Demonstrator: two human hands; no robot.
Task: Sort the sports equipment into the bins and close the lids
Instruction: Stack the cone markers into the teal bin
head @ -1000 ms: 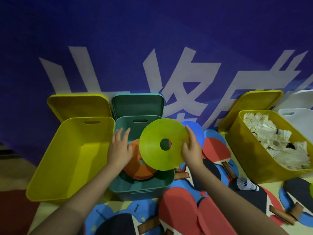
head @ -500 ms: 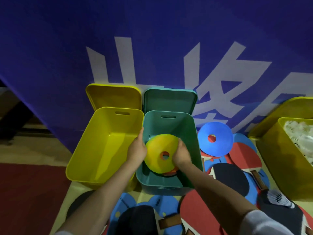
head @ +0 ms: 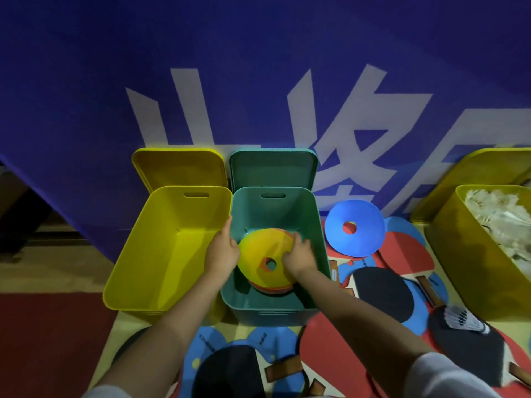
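Note:
A yellow-green disc cone [head: 258, 254] lies inside the green bin [head: 273, 311], on top of orange disc cones [head: 270, 290]. My left hand [head: 222, 251] holds the disc's left edge, close to the bin's left wall. My right hand [head: 298, 255] grips its right edge, fingers curled over the top. The green lid [head: 273, 168] leans on the wall behind the bin. A blue disc cone [head: 365, 242] leans just right of the bin.
An empty yellow bin [head: 161, 254] stands left of the green one, its lid [head: 178, 165] behind it. At the right, another yellow bin [head: 459, 268] holds shuttlecocks [head: 500, 219]. Table tennis paddles [head: 382, 294] and a loose shuttlecock [head: 462, 321] cover the floor. A blue banner backs everything.
Both hands have lowered the yellow-green disc from above the green bin down onto the orange discs inside. My view has shifted closer and leftward.

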